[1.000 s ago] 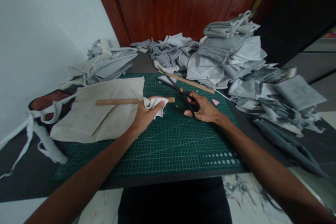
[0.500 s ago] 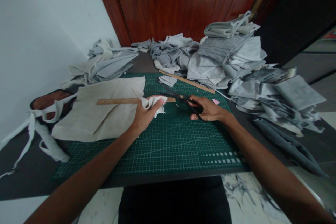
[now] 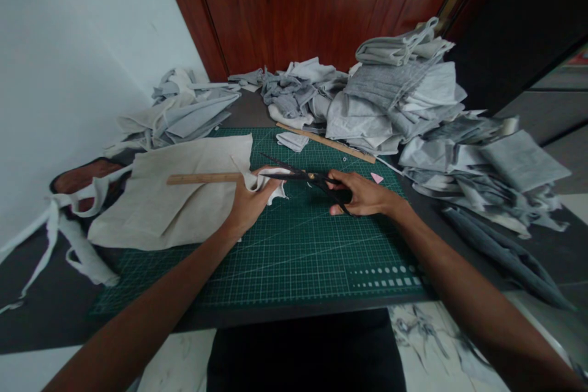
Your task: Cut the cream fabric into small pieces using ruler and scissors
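Observation:
My left hand (image 3: pixel 250 202) is closed on a bunched piece of white fabric (image 3: pixel 277 192) above the cutting mat. My right hand (image 3: pixel 361 193) grips black scissors (image 3: pixel 312 176) by the handles. The blades are spread and point left, reaching over the fabric and my left fingers. Whether they touch the cloth I cannot tell. Beneath my left hand runs a wooden ruler (image 3: pixel 202 178), lying across a large cream cloth (image 3: pixel 184 196); its right part is mostly hidden.
The green cutting mat (image 3: pixel 294 257) covers the table's middle. A second wooden ruler (image 3: pixel 328 143), a folded cloth (image 3: pixel 293 141) and a pink chalk piece (image 3: pixel 377 177) lie on it. Grey fabric piles (image 3: pixel 386 86) line the back and right. A brown oval item (image 3: pixel 87 176) sits left.
The scissors have moved slightly left, and their blades are now spread over the white fabric. My left hand has shifted a little to the left with the cloth.

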Demonstrator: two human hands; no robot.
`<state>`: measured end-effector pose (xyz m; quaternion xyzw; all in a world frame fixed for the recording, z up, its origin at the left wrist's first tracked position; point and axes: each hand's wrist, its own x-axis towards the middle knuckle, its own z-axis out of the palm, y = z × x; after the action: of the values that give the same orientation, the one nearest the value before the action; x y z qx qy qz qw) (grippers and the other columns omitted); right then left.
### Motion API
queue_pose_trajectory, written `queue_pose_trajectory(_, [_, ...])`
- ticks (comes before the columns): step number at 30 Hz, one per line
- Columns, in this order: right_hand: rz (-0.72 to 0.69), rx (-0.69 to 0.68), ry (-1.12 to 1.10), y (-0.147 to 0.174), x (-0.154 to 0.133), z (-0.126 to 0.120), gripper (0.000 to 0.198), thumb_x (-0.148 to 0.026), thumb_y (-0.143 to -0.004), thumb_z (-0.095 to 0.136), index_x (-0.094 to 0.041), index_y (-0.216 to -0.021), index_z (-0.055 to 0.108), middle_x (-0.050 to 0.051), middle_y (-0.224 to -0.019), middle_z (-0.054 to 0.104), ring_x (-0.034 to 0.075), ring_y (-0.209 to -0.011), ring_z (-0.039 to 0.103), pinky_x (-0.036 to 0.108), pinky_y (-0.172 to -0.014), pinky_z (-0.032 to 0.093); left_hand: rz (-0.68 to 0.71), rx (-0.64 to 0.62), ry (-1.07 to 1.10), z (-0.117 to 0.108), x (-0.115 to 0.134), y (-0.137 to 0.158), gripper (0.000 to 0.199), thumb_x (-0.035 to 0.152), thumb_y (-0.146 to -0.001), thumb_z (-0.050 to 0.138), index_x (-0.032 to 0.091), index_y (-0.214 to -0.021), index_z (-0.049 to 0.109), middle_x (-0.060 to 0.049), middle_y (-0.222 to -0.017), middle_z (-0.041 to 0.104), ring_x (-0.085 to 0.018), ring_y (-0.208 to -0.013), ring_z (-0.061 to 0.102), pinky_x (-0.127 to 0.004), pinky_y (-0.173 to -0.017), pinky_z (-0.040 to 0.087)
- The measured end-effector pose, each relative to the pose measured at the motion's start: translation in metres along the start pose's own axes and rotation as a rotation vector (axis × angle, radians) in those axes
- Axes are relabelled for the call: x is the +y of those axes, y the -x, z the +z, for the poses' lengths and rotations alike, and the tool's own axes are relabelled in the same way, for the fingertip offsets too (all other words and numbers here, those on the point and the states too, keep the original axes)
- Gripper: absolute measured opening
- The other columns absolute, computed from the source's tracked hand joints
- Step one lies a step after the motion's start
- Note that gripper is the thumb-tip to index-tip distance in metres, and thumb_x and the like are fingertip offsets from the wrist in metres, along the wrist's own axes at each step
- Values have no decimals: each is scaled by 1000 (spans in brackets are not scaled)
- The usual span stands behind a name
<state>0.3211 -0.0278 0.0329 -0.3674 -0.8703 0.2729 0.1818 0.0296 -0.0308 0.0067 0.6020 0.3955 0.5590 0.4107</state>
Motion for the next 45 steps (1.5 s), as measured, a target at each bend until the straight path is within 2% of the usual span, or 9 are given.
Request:
queue_pose_trajectory(12, [20,1,49,2,-4,-1,50,-58,-80,79,-22,-102,51,4,-95,65,21,-78,60,32,-70,42,34,22,-116,0,9,1,15,35,-87,78,20,-91,80,-1,-82,77,-16,-77,70,-26,-73,55])
queue_pose_trajectory(21, [28,0,80,2,-4,-1,49,-60,-81,78,-22,-97,52,2,-87,62,18,-69,56,30,-64,37,-54,130,-106,2,8,3,21,36,-80,83,18,-89,78,-1,-75,73,-17,-70,68,-26,-62,55])
queue_pose_trajectory(27, [37,-15,53,2,-5,-3,53,-65,-78,79,-21,-92,53,-1,-80,57,14,-64,49,27,-60,31,-1,108,-139,0,7,3,20,38,-82,82,19,-88,78,-1,-76,75,-16,-69,68,-26,-65,55])
queue_pose_trajectory(32, [37,6,61,2,-7,-5,53,-66,-76,79,-21,-89,54,-3,-76,54,13,-62,45,26,-60,28,-28,86,-116,-1,5,2,23,38,-82,82,17,-88,77,-1,-76,74,-16,-69,68,-27,-66,55])
queue_pose_trajectory(36, [39,32,94,3,-8,-6,51,-65,-77,80,-21,-88,55,-5,-70,52,12,-58,42,26,-59,25,-67,118,-117,0,4,2,25,38,-79,84,17,-91,76,-2,-79,75,-17,-72,70,-27,-68,57])
queue_pose_trajectory(42, [21,67,135,4,-8,-7,50,-63,-76,81,-22,-86,55,-6,-67,53,12,-56,41,26,-59,23,-54,112,-152,-5,7,1,24,36,-78,84,18,-91,77,0,-71,70,-15,-65,65,-24,-57,51])
queue_pose_trajectory(45, [23,65,128,3,-8,-8,48,-61,-76,82,-22,-84,54,-6,-66,53,11,-56,41,27,-59,24,-78,101,-202,-7,11,-1,24,35,-79,83,17,-93,78,-1,-72,70,-14,-65,63,-23,-57,51])
